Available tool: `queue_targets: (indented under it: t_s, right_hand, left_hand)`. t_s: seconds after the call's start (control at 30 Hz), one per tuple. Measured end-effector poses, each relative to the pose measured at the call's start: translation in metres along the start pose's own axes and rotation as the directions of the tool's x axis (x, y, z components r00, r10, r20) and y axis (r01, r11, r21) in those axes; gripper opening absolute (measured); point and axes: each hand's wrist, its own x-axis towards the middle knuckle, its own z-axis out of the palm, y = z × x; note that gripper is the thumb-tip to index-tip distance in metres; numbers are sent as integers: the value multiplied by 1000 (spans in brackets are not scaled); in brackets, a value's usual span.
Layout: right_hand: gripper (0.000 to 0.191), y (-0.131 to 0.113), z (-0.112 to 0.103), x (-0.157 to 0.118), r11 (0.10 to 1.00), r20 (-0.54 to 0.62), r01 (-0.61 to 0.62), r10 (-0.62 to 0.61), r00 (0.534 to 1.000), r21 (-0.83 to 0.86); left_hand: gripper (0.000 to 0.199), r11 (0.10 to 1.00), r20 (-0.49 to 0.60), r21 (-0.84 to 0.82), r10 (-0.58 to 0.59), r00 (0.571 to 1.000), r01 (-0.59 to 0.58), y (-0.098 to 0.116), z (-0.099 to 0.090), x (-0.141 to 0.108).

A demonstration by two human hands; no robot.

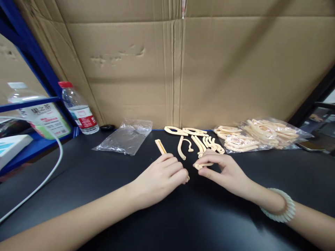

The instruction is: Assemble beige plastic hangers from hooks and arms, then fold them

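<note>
My left hand [159, 181] is closed around a long beige plastic piece with a slot, which looks like a folding hanger arm [160, 146]. One end rises past my thumb side, and a small beige end shows by my curled fingers. My right hand [222, 169] pinches a small beige plastic piece, apparently a hanger hook [199, 167], with a rounded end and a thin stem; my fingers partly cover it. The hands are close but apart. Just beyond them lie a loose hook [191, 148], a curved arm [181, 149] and several more hook-like pieces [213, 143].
Two flat beige pieces with oval openings [176, 131] lie at the back. Filled clear bags [272, 134] sit at right, a flat clear bag [125, 136] at left. A red-capped bottle [81, 111] and a white cable [49, 179] are farther left. Cardboard [125, 87] stands behind.
</note>
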Motion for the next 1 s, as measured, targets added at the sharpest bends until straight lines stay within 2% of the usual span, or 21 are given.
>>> queue_targets:
  t_s: [0.13,0.23,0.33,0.4,0.5,0.6,0.8,1.0]
  right_hand:
    - [13,5,1,1,999,-85,-40,38,996,-25]
    - [13,9,3,3,997,-112,-54,48,993,-46]
    - [14,13,3,4,996,-132,-62,53,990,-63]
    - [14,16,2,5,996,-148,-59,48,988,-71]
    - [15,20,0,7,995,-169,-58,43,985,-86]
    - [15,22,-2,8,993,-197,-56,35,980,-100]
    - [16,23,-3,10,991,-244,-35,3,970,-127]
    - [17,32,-9,13,982,-130,-21,-4,991,-189]
  left_hand:
    - [32,994,51,10,-107,993,107,-24,10,-6]
    - [32,984,54,-44,-173,983,175,-40,19,-8]
    - [32,971,75,-104,-210,975,217,-48,25,-7]
    - [26,962,82,-115,-240,967,249,-48,27,-7]
    - [15,932,63,-67,-353,933,357,-44,28,-9]
    - [15,899,74,-70,-427,901,431,-39,29,-11]
    - [17,896,77,-173,-401,913,409,-37,29,-11]
    - [38,884,72,-262,-382,921,387,-29,29,-10]
